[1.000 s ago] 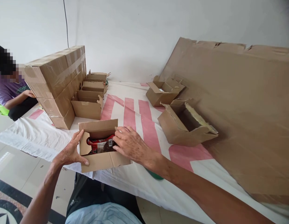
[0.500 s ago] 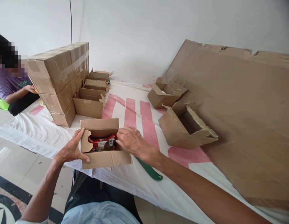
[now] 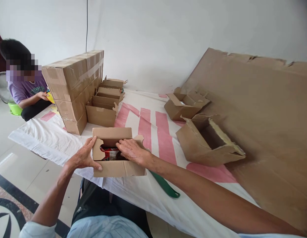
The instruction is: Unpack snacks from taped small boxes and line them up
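Note:
A small open cardboard box (image 3: 119, 169) stands at the table's near edge with its flaps up. My left hand (image 3: 85, 155) grips its left end, the thumb on the near flap and the fingers along the far side. Inside lies a red shiny packet (image 3: 111, 154), partly covered. My right hand (image 3: 131, 150) reaches in from the right and lies over the packet, its fingers stretched and pressing on top. Under my right forearm rests a green strip-like tool handle (image 3: 165, 185).
Taped cartons (image 3: 76, 82) are stacked at the left, with several open boxes (image 3: 101, 114) beside them. Two torn open boxes (image 3: 205, 145) stand at the right before a large cardboard sheet (image 3: 262, 125). A person (image 3: 24, 89) sits beyond the stack, holding something yellow.
My right hand has moved from the box's right end further left and in over the packet, hiding more of it. My left hand keeps its hold. The view has shifted slightly.

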{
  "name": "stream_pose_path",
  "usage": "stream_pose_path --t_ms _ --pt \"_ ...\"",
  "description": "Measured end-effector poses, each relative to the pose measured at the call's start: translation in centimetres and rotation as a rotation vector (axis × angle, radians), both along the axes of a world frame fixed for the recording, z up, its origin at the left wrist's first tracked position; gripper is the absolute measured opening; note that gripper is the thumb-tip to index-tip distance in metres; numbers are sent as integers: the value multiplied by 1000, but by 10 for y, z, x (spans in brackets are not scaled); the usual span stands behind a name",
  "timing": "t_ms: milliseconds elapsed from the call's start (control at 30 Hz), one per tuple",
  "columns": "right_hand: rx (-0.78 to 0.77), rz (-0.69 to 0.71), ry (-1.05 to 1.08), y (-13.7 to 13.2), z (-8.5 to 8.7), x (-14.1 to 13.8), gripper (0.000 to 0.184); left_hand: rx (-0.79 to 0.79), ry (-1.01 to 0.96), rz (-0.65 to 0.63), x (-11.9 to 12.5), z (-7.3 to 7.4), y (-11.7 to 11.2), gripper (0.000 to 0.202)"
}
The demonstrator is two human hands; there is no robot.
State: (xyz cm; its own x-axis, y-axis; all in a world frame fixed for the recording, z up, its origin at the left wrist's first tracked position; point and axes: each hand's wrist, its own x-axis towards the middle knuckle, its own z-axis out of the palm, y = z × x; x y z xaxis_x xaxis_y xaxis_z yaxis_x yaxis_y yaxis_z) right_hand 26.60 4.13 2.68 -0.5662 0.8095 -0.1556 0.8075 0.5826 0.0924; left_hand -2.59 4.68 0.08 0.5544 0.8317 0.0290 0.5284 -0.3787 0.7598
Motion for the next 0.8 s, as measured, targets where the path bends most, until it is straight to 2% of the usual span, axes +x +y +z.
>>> stream_pose_path --t_ms 133,500,800 --pt "18 10 6 1 -3 0 22 36 17 5 -1 2 -3 153" --pt "33 -17 17 5 -4 0 27 141 119 19 -3 7 -3 152" --pt "36 29 58 13 -8 2 24 81 105 -1 -4 12 -3 146"
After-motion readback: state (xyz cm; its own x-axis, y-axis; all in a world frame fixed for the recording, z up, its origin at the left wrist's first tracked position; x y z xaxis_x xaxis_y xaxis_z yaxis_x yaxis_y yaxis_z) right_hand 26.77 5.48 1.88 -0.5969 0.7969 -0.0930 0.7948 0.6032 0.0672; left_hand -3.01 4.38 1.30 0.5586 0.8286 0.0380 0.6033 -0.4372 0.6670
